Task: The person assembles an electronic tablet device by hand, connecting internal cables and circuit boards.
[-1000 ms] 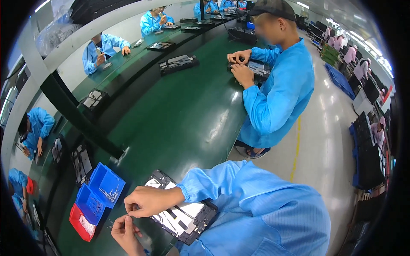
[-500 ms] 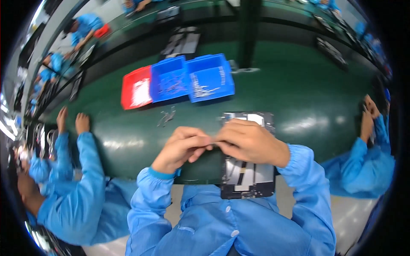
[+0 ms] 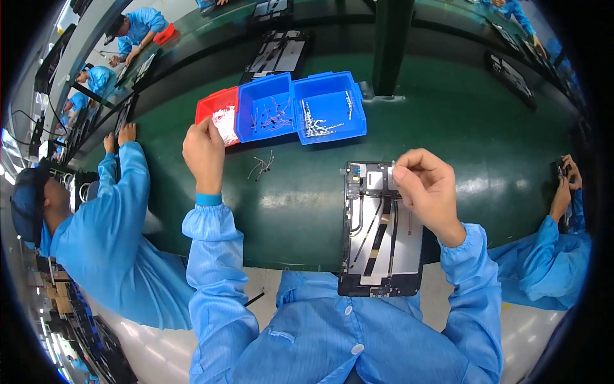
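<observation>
- Pinching with the right hand, thumb close against forefinger, at the upper right corner of an opened flat device.
- Pinching with the left hand as well, fingers curled and pointing away from the body, fingertips overlapping a red bin in this view.
- Possibly gripping a tiny part in either pinch; showing too little at the fingertips to tell.
- Wearing light blue sleeves, with a darker blue band at the left wrist.
- Facing the device, lying lengthwise on a green table, with the near end past the table edge; showing a black frame, white panels and dark strips.
- Seeing white pieces in the red bin, thin wired parts in the middle blue bin and pale strips in the right blue bin, all in one touching row.
- Having a loose wired cluster lying just in front of the bins.
- Looking past the bins to another opened device.
- Sitting between a capped co-worker on the left and another co-worker on the right.
</observation>
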`<state>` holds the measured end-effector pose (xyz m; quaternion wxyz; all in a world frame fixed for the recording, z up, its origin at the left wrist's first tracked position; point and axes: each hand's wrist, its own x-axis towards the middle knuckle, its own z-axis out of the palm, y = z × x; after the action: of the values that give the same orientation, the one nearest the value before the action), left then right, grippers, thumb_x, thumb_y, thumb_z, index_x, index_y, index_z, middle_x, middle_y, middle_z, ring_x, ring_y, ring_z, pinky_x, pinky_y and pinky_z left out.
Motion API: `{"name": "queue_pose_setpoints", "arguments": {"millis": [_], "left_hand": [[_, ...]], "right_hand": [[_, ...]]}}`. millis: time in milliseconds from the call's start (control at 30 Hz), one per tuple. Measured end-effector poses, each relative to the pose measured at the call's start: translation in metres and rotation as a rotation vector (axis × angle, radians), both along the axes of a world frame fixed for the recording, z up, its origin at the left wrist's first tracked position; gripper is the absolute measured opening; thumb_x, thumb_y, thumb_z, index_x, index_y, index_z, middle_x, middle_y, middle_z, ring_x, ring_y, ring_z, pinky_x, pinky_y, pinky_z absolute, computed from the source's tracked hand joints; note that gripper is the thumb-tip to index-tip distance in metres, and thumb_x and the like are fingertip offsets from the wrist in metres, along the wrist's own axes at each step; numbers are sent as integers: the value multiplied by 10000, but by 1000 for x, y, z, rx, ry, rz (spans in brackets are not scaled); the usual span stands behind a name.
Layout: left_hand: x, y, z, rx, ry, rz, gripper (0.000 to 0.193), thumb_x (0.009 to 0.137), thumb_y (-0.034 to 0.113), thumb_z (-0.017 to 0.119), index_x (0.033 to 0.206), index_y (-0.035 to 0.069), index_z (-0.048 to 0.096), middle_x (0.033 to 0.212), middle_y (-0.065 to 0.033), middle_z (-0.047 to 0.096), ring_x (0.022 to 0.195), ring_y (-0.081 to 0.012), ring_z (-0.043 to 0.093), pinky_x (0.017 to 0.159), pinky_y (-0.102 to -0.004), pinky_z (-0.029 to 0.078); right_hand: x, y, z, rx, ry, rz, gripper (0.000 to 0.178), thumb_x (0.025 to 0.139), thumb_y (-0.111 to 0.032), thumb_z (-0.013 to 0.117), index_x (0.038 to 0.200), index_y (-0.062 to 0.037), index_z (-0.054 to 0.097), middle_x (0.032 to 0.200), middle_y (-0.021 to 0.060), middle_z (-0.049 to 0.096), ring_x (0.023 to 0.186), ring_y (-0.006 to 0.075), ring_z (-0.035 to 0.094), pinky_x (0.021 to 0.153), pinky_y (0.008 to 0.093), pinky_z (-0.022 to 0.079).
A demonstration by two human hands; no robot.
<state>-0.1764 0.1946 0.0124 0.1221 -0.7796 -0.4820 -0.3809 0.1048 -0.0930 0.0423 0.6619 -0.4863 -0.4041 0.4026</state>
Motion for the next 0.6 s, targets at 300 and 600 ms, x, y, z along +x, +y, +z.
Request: {"name": "queue_pose_setpoints", "arguments": {"millis": [300, 600], "left_hand": [[37, -173, 23, -1163, -144, -481, 446, 932, 185, 679, 1286, -64, 572, 959, -86, 684, 637, -108, 594, 561, -280, 476], [91, -216, 17, -1940, -604, -718, 459, 938, 146, 680, 1305, -55, 492, 989, -49, 651, 671, -71, 575, 517, -223, 468]], "right_hand": [[9, -65, -42, -125, 78, -167, 59, 927, -2, 649, 947, 25, 601, 781, 19, 648, 679, 9, 565, 561, 159, 424], [-14, -66, -79, 42, -111, -379, 70, 919, -2, 666, 907, 32, 606, 739, 9, 638, 615, -3, 536, 510, 162, 396]]}}
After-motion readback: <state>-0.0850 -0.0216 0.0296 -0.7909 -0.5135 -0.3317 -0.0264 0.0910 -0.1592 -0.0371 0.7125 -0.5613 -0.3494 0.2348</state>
